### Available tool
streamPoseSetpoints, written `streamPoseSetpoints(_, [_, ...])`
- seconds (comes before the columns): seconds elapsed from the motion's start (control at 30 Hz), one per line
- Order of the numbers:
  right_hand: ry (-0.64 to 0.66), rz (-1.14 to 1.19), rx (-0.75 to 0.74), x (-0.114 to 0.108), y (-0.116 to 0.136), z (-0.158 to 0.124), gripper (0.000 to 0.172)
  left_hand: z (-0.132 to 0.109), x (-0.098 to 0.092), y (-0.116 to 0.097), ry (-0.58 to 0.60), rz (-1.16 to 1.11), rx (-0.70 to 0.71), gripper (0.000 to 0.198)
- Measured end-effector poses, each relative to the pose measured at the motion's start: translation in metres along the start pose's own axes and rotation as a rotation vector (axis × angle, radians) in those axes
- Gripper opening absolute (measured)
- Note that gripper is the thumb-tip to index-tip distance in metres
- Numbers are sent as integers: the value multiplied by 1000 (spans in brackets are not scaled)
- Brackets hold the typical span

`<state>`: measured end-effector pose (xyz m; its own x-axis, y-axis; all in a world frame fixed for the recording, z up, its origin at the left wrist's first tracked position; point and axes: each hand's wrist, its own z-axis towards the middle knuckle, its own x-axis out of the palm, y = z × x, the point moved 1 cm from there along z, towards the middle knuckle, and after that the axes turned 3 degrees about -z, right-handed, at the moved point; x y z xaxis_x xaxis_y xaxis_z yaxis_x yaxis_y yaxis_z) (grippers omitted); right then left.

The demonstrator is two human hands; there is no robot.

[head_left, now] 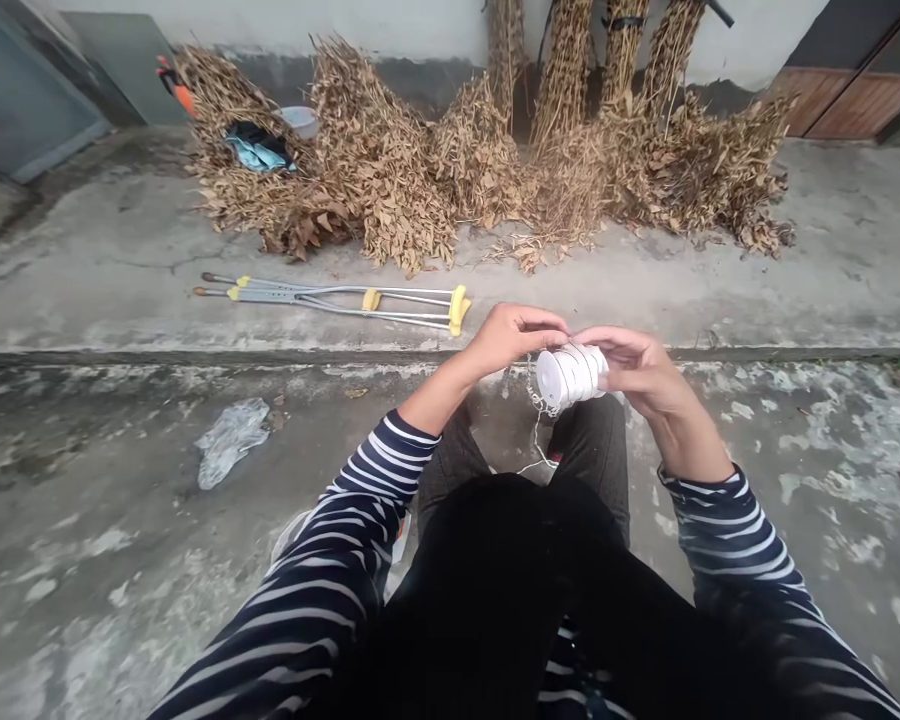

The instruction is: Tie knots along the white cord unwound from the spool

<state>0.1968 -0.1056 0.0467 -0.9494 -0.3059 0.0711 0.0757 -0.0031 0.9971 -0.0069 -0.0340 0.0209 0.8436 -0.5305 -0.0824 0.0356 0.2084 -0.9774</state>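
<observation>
A white spool [570,374] wound with white cord is held above my knees, its round flat end facing left. My right hand [641,370] grips it from the right, thumb near the front and fingers over the top. At the spool's upper edge, my left hand [514,335] is closed in a pinch on the cord; the exact bit between its fingertips is hard to see. A loose, kinked length of cord [537,435] hangs below the spool's left end and trails down between my legs.
Aluminium crutches [330,298] with yellow pads lie on the raised concrete step. Dried plant bundles [397,170] lean along the wall behind, with a dark and light-blue cloth [259,147] on them. A crumpled clear plastic bag [231,440] lies on the lower ground at left.
</observation>
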Motion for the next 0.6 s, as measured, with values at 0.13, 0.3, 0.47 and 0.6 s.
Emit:
streamPoseSetpoints(0.13, [21, -67, -13, 1, -6, -4, 57, -5, -9, -17, 95, 215, 7, 23])
streamPoseSetpoints(0.3, [23, -165, -2, 0, -19, -3, 56, -13, -12, -40, 228, 641, 175, 20])
streamPoseSetpoints(0.47, [37, -119, 16, 4, -33, -3, 55, -17, -16, -42, 342, 873, 222, 22])
streamPoseSetpoints(0.6, [89, -110, 25, 8, -34, -4, 50, -17, -23, -37, 426, 864, 207, 19])
